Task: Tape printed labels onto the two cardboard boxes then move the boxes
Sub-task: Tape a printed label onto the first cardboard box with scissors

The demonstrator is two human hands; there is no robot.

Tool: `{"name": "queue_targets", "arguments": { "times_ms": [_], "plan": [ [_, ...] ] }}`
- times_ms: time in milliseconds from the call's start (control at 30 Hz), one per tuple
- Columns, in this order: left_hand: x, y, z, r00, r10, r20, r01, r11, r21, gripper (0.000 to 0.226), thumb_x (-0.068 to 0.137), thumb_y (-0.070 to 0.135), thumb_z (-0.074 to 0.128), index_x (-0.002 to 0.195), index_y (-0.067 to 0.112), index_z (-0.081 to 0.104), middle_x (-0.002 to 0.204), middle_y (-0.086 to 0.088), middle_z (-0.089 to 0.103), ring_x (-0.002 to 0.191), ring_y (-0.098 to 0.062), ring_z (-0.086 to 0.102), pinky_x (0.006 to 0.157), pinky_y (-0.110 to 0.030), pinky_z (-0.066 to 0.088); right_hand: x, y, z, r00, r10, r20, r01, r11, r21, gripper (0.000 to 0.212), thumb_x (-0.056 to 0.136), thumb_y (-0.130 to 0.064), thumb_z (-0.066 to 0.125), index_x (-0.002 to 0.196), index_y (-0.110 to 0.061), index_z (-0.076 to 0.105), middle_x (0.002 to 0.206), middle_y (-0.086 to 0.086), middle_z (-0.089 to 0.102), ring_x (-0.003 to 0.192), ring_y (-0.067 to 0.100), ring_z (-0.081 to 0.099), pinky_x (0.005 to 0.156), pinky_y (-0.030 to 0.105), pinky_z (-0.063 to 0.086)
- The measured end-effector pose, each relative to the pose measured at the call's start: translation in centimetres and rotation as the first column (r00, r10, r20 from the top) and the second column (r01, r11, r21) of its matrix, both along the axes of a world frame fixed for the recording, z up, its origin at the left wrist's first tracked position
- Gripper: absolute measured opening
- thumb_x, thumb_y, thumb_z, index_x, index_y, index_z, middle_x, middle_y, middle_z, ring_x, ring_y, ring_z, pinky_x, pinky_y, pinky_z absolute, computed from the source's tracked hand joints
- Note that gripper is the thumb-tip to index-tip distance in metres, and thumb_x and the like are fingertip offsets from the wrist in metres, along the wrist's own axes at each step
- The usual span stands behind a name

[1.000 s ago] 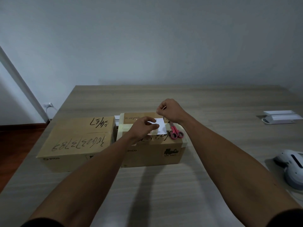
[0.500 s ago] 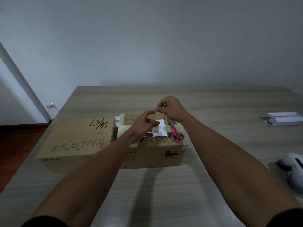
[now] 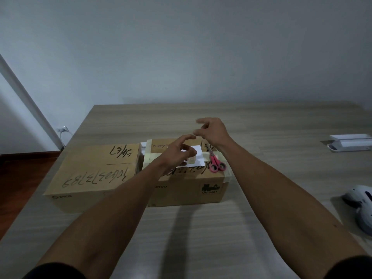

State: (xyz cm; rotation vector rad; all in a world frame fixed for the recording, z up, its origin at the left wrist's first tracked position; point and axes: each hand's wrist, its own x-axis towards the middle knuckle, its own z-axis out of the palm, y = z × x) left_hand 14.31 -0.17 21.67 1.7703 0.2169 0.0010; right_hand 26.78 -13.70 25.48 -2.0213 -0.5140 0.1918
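Two cardboard boxes stand side by side on the table: a left box with black handwriting and a right box with beige tape across its top. A white printed label lies on the right box. My left hand hovers over the label and grips a beige tape roll, its index finger stretched towards my right hand. My right hand is raised just behind it, fingers partly spread and blurred. No strip of tape shows between the hands. Pink-handled scissors lie on the right box beside the label.
A white flat device sits at the table's far right. A white-grey controller lies near the right edge. The wooden table stretches in front of the boxes. The table's left edge drops to a dark floor.
My right hand has lifted up and back from the label and its fist has loosened. My left index finger has stretched out towards it. The boxes and scissors have not moved.
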Motion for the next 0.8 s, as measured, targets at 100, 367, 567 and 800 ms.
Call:
{"name": "queue_targets", "arguments": {
  "times_ms": [100, 367, 567, 800],
  "plan": [
    [0.0, 0.0, -0.7, 1.0, 0.001, -0.006, -0.001, 1.0, -0.027, 0.041, 0.097, 0.02, 0.069, 0.132, 0.039, 0.056, 0.106, -0.004, 0.067, 0.08, -0.018, 0.059, 0.073, -0.034, 0.055, 0.9, -0.3, -1.0, 0.982, -0.175, -0.063, 0.174, 0.984, -0.026, 0.065, 0.082, -0.013, 0.08, 0.142, -0.016, 0.056, 0.118, 0.012, 0.067, 0.102, 0.029, 0.069, 0.093, 0.042, 0.058],
    [0.5, 0.1, -1.9, 0.994, 0.098, -0.04, -0.103, 0.984, -0.142, 0.052, 0.092, 0.009, 0.072, 0.132, 0.037, 0.054, 0.102, -0.013, 0.069, 0.082, -0.02, 0.064, 0.072, -0.033, 0.057, -0.4, -3.5, -3.9, 0.981, -0.189, -0.048, 0.124, 0.797, -0.591, 0.029, 0.087, -0.02, 0.072, 0.074, -0.009, 0.049, 0.078, 0.01, 0.059, 0.069, 0.026, 0.06, 0.058, 0.031, 0.043],
    [1.1, -0.2, -2.5, 0.996, 0.079, -0.051, -0.085, 0.989, -0.119, 0.063, 0.09, 0.003, 0.074, 0.137, 0.04, 0.051, 0.103, -0.014, 0.065, 0.087, -0.025, 0.065, 0.077, -0.038, 0.059, -1.5, -4.3, -5.3, 0.98, -0.196, -0.034, 0.12, 0.72, -0.684, 0.034, 0.086, -0.02, 0.076, 0.071, -0.012, 0.046, 0.084, 0.01, 0.059, 0.081, 0.031, 0.063, 0.064, 0.033, 0.047],
    [0.8, 0.2, -2.7, 0.994, 0.092, -0.06, -0.099, 0.989, -0.108, 0.062, 0.09, 0.005, 0.074, 0.133, 0.045, 0.052, 0.103, -0.013, 0.065, 0.086, -0.025, 0.065, 0.076, -0.039, 0.058, -2.5, -4.1, -5.0, 0.971, -0.239, 0.031, 0.188, 0.673, -0.715, 0.032, 0.085, -0.016, 0.076, 0.071, -0.013, 0.047, 0.082, 0.005, 0.054, 0.085, 0.028, 0.062, 0.068, 0.032, 0.047]
  ]
}}
